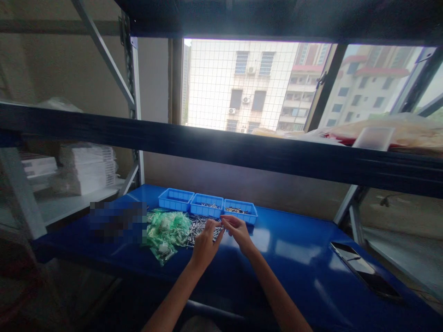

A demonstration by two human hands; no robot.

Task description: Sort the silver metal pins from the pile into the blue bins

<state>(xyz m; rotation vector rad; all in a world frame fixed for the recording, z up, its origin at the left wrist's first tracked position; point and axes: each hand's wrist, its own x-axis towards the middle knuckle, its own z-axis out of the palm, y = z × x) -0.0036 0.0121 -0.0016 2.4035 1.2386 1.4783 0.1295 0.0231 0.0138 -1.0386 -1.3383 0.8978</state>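
Observation:
My left hand (205, 243) and my right hand (237, 230) meet over a loose pile of small metal screws (197, 227) on the blue table (294, 258). Both hands have their fingertips pinched together near each other, holding something too small to name. Three blue plastic trays stand in a row just behind: the left tray (176, 199), the middle tray (206, 205) and the right tray (239, 211); the middle and right ones hold a few metal parts. A heap of small green plastic bags (165, 233) lies left of the screws.
A dark phone (363, 269) lies on the table at the right. A dark shelf beam (242, 147) crosses overhead. Stacked white packages (90, 168) sit on a side shelf at the left. A window with a wire grid is behind.

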